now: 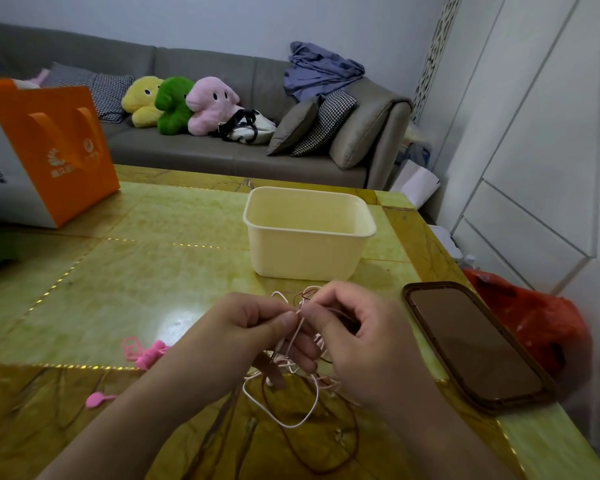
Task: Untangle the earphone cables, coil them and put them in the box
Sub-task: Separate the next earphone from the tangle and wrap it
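Note:
A tangle of earphone cables, one pale pink (293,422) and one dark brown (352,441), hangs between my hands over the near part of the green table (118,282). My left hand (243,336) pinches the cables between thumb and fingers. Facing it, my right hand (357,341) pinches the same knot from the right. Loops of both cables trail down onto the table below my hands. The cream plastic box (309,233) stands open just beyond my hands, with nothing visible inside.
A brown box lid (478,344) lies to the right of my hands. Pink silicone cable ties (146,353) and another one (96,399) lie to the left. An orange paper bag (49,147) stands at the far left. A red plastic bag (541,323) hangs off the table's right edge.

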The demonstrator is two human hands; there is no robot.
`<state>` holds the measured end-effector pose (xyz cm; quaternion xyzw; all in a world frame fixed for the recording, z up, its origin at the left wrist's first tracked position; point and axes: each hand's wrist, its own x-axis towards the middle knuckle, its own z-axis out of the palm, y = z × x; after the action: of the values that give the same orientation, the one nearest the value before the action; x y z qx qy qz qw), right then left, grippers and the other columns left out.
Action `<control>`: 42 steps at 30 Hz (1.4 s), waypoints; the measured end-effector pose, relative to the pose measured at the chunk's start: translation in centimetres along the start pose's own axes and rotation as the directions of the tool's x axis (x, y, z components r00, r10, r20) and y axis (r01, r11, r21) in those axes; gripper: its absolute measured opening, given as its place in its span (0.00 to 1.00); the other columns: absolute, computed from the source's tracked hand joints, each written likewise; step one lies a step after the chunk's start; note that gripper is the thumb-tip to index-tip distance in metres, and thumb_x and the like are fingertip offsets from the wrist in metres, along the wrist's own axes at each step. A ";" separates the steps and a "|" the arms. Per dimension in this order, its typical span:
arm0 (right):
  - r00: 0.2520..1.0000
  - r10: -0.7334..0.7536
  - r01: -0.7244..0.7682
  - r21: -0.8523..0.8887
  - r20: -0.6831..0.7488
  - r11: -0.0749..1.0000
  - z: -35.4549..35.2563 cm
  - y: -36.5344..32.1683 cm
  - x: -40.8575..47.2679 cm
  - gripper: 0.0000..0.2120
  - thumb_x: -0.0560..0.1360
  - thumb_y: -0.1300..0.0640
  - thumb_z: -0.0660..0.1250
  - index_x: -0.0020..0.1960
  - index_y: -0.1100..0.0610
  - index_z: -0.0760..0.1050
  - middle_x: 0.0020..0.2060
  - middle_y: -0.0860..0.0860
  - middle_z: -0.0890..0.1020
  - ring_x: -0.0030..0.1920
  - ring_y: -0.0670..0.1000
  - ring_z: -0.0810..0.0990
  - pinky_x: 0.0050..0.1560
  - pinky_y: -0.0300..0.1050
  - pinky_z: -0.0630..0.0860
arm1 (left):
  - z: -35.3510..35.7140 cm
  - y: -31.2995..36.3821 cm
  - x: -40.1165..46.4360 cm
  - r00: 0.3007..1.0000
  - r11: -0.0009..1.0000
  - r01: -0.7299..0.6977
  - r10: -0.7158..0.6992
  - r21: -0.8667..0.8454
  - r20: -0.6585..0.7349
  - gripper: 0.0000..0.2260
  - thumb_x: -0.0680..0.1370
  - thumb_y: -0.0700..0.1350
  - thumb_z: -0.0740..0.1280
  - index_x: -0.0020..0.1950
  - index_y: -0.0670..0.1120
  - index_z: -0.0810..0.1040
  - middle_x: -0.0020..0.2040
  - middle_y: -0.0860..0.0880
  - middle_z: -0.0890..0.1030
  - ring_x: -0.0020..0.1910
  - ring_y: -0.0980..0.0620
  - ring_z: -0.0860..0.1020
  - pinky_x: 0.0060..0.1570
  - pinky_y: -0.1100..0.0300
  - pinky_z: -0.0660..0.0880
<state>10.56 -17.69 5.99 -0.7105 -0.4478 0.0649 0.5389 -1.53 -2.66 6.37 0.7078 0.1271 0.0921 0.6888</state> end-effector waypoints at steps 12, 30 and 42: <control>0.982 0.085 -0.096 0.058 0.171 0.994 2.5 0.5 -0.5 0.10 0.83 0.52 0.66 0.44 0.52 0.79 0.31 0.46 0.77 0.32 0.45 0.73 0.36 0.57 0.73 | 0.8 0.7 0.0 0.967 0.888 -0.132 0.017 -0.440 -0.254 0.12 0.72 0.44 0.72 0.52 0.40 0.89 0.51 0.39 0.88 0.49 0.47 0.88 0.26 0.58 0.80; 0.997 0.080 -0.078 0.106 -0.010 0.991 0.0 0.4 0.3 0.10 0.80 0.60 0.73 0.41 0.54 0.80 0.30 0.51 0.81 0.32 0.45 0.77 0.35 0.43 0.75 | 0.3 -0.3 -0.2 0.998 0.984 0.029 -0.017 -0.176 0.067 0.12 0.83 0.45 0.67 0.49 0.39 0.86 0.39 0.38 0.83 0.35 0.46 0.82 0.32 0.57 0.76; 0.968 0.071 -0.067 -0.026 0.241 0.997 1.5 0.5 -0.6 0.11 0.82 0.56 0.70 0.41 0.53 0.78 0.29 0.50 0.77 0.30 0.44 0.72 0.33 0.49 0.70 | -0.3 -0.6 0.4 0.926 0.988 -0.157 0.147 -0.002 -0.348 0.09 0.83 0.37 0.66 0.58 0.41 0.85 0.49 0.44 0.89 0.52 0.48 0.88 0.34 0.54 0.84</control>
<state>9.65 -17.07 4.78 -0.7172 -0.4857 0.1659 0.4714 -1.24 -2.21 5.79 0.6779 0.1897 0.2703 0.6568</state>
